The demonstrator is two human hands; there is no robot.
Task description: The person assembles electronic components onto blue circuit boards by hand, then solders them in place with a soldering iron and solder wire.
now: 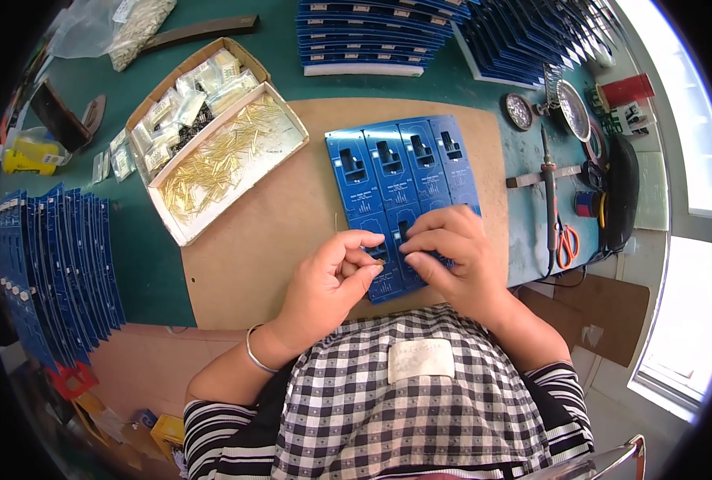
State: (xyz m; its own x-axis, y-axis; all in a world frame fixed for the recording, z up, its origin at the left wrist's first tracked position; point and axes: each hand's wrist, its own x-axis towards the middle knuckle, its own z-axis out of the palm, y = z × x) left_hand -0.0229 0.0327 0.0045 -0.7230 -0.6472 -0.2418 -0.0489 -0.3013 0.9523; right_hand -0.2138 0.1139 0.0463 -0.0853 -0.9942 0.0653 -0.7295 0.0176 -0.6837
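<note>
A blue circuit board panel with rows of dark-windowed units lies on a brown board in front of me. My left hand is over its near left corner, thumb and fingers pinched on a small gold-coloured piece. Just right of it, above the panel, my right hand has its fingertips drawn together; whatever they hold is too small to make out. A thin gold pin shows beside the left knuckles; whether the hand holds it I cannot tell. To the upper left, many loose gold pins fill a white box compartment.
The cardboard box also holds small plastic bags. Stacked blue boards stand at the left, the back and the back right. At the right are a soldering iron, orange-handled scissors and a round metal tin.
</note>
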